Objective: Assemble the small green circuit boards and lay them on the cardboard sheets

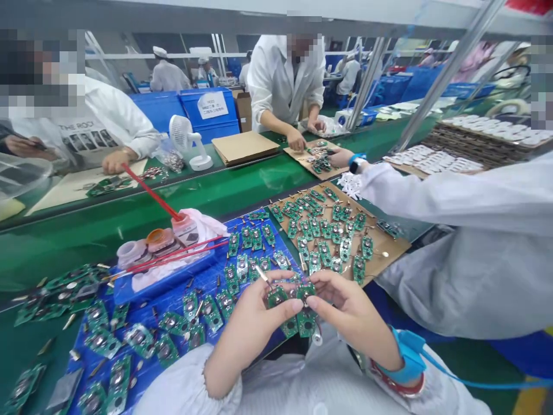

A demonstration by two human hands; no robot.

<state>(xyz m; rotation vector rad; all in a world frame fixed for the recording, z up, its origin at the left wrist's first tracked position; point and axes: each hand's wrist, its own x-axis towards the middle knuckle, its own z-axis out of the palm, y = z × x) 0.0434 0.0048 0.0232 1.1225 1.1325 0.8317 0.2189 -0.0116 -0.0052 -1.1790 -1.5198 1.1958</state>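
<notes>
My left hand and my right hand meet in front of me, both pinched on a small panel of green circuit boards. The fingers of both hands are closed around its top part, and lower boards hang below at the edge of the blue mat. A blue wrist strap with a coiled cord circles my right wrist. Several more green circuit boards lie scattered over the mat just beyond my hands.
A cardboard sheet with several boards lies to the right, beside a co-worker's white sleeve reaching to another cardboard sheet. A blue tray holds small jars and red sticks. A green conveyor belt, a white fan and other workers lie beyond.
</notes>
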